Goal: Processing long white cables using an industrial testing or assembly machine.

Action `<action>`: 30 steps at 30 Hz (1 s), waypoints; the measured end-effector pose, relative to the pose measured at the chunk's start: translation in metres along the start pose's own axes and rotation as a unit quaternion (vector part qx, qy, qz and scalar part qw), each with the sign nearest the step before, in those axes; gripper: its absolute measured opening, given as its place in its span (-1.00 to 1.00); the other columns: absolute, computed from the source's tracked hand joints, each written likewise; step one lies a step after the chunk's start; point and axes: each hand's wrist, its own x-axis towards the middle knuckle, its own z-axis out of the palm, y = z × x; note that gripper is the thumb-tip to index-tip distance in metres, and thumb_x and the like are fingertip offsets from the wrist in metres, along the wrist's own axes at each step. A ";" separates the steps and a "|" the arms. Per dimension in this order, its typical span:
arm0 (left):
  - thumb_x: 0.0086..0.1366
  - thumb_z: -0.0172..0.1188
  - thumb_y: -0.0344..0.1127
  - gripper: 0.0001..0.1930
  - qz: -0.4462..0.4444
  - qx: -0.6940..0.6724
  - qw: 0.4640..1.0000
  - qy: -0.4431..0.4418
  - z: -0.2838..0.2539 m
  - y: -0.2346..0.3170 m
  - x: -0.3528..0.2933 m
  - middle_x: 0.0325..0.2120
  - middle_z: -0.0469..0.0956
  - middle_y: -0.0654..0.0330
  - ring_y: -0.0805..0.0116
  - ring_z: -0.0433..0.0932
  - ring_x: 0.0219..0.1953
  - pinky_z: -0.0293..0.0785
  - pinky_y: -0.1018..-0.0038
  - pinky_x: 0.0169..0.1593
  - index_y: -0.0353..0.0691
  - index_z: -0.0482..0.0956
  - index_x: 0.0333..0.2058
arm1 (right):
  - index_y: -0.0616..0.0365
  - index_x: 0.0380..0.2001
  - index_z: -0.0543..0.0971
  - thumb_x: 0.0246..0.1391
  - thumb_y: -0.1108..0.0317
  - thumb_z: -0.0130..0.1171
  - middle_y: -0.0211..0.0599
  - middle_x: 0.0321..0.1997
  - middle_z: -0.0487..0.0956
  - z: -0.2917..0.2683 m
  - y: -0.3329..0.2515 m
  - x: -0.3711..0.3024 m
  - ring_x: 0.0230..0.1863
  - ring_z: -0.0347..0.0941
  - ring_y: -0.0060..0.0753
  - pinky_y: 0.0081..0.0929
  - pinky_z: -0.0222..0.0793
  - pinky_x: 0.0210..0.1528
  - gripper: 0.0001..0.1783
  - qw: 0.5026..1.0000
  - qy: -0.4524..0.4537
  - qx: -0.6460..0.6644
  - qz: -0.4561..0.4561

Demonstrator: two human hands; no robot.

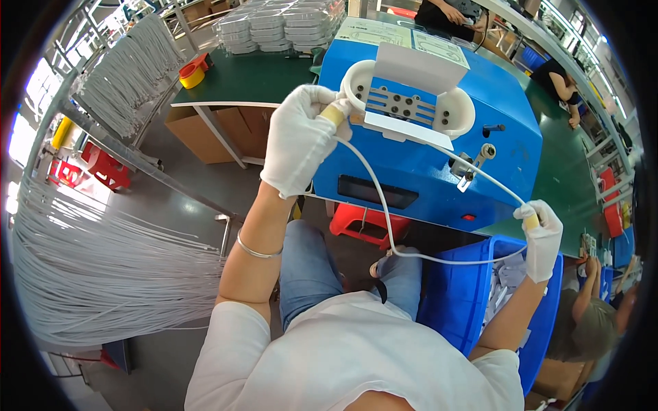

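Observation:
My left hand [300, 137], in a white glove with yellow finger wraps, pinches a white cable [388, 212] beside the left white cup-shaped holder [360, 81] of a blue machine [425, 175]. From there the cable sags in a loop across to my right hand [541, 236]. That hand, gloved alike, has its fingers closed on the cable to the right of the machine. A second stretch of the cable runs from my right hand up to the machine's front white flap [409, 130]. Between the two holders lies a slotted metal plate [401, 105]. My left fingertips are partly hidden.
A blue bin [458, 294] with white pieces stands below my right forearm. Bundles of white cables [116, 274] hang on a rack at left. Stacked clear trays [284, 27] and a yellow tape roll [192, 77] rest on the green table. Other people work at right and behind.

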 end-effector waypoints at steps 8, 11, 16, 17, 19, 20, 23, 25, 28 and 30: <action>0.20 0.23 -0.41 -0.84 0.160 0.067 0.983 0.056 0.006 -0.022 -0.001 -0.49 0.52 0.27 0.64 0.42 -0.50 0.40 0.66 -0.42 -0.29 0.45 -0.31 | 0.11 -0.45 0.55 0.18 0.26 0.04 -0.72 -0.70 0.21 -0.044 -0.012 0.042 -0.73 -0.03 -0.89 -0.76 -0.26 -0.69 -0.79 0.994 0.099 -0.045 0.013; 0.19 0.26 -0.35 -0.76 0.196 0.055 0.977 0.067 0.001 -0.031 -0.001 -0.54 0.51 0.30 0.65 0.40 -0.51 0.38 0.67 -0.40 -0.27 0.48 -0.19 | 0.16 -0.43 0.57 0.14 0.32 0.05 -0.61 -0.60 0.38 -0.041 -0.016 0.071 -0.62 0.13 -0.84 -0.77 -0.04 -0.59 -0.82 0.992 0.087 -0.076 -0.049; 0.17 0.27 -0.34 -0.46 0.194 0.207 0.949 0.136 -0.018 -0.027 -0.020 -0.66 0.36 0.40 0.69 0.25 -0.57 0.27 0.71 -0.45 -0.16 0.36 0.14 | 0.20 -0.45 0.59 0.11 0.33 0.09 -0.52 -0.50 0.50 -0.037 0.029 0.104 -0.51 0.23 -0.77 -0.74 0.11 -0.47 -0.81 0.986 -0.008 -0.078 -0.144; 0.21 0.20 -0.41 -0.49 0.161 0.181 0.962 0.127 -0.031 -0.029 -0.025 -0.62 0.31 0.44 0.70 0.25 -0.54 0.24 0.72 -0.42 -0.14 0.36 0.16 | 0.20 -0.46 0.59 0.11 0.31 0.11 -0.53 -0.51 0.50 -0.033 0.019 0.097 -0.52 0.22 -0.78 -0.74 0.10 -0.49 -0.80 0.991 0.013 -0.084 -0.101; 0.22 0.18 -0.45 -0.51 0.192 0.141 0.961 0.139 -0.058 -0.033 -0.033 -0.63 0.31 0.43 0.71 0.22 -0.58 0.20 0.74 -0.47 -0.19 0.36 0.14 | 0.18 -0.45 0.59 0.13 0.23 0.14 -0.60 -0.58 0.43 -0.032 0.012 0.088 -0.59 0.14 -0.82 -0.76 -0.02 -0.57 -0.76 0.993 0.057 -0.081 -0.062; 0.21 0.18 -0.48 -0.52 0.209 0.097 0.964 0.133 -0.068 -0.037 -0.037 -0.61 0.33 0.42 0.71 0.21 -0.60 0.20 0.75 -0.50 -0.22 0.38 0.13 | 0.18 -0.45 0.59 0.13 0.23 0.14 -0.60 -0.58 0.43 -0.034 0.010 0.084 -0.59 0.14 -0.82 -0.76 -0.02 -0.57 -0.76 0.993 0.056 -0.081 -0.061; 0.23 0.11 -0.51 -0.58 0.127 0.133 0.972 0.146 -0.072 -0.022 -0.059 -0.54 0.38 0.42 0.72 0.24 -0.60 0.22 0.76 -0.52 -0.26 0.40 0.10 | 0.13 -0.46 0.59 0.12 0.18 0.16 -0.71 -0.65 0.30 -0.039 0.011 0.076 -0.67 0.00 -0.89 -0.78 -0.21 -0.64 -0.76 0.995 0.073 -0.047 -0.046; 0.23 0.08 -0.54 -0.62 0.052 0.101 0.991 0.070 -0.070 -0.022 -0.068 -0.50 0.42 0.39 0.73 0.27 -0.59 0.24 0.76 -0.52 -0.29 0.44 0.06 | 0.13 -0.46 0.58 0.12 0.19 0.17 -0.71 -0.65 0.29 -0.043 0.010 0.067 -0.67 0.00 -0.89 -0.77 -0.22 -0.64 -0.76 0.996 0.065 -0.048 -0.024; 0.21 0.16 -0.47 -0.75 -0.054 0.094 0.985 -0.130 -0.067 -0.025 -0.083 -0.50 0.47 0.32 0.64 0.38 -0.56 0.34 0.70 -0.46 -0.32 0.56 -0.12 | 0.13 -0.49 0.57 0.10 0.20 0.18 -0.71 -0.68 0.28 -0.049 0.003 0.052 -0.70 0.02 -0.90 -0.78 -0.21 -0.67 -0.76 0.997 0.064 -0.035 0.026; 0.27 0.15 -0.32 -0.76 -0.048 0.115 0.970 -0.209 -0.056 -0.039 -0.095 -0.59 0.47 0.32 0.67 0.33 -0.63 0.24 0.73 -0.56 -0.35 0.56 -0.17 | 0.16 -0.53 0.59 0.07 0.22 0.19 -0.67 -0.70 0.32 -0.052 0.001 0.047 -0.72 0.04 -0.89 -0.79 -0.17 -0.69 -0.76 0.996 0.023 -0.024 0.079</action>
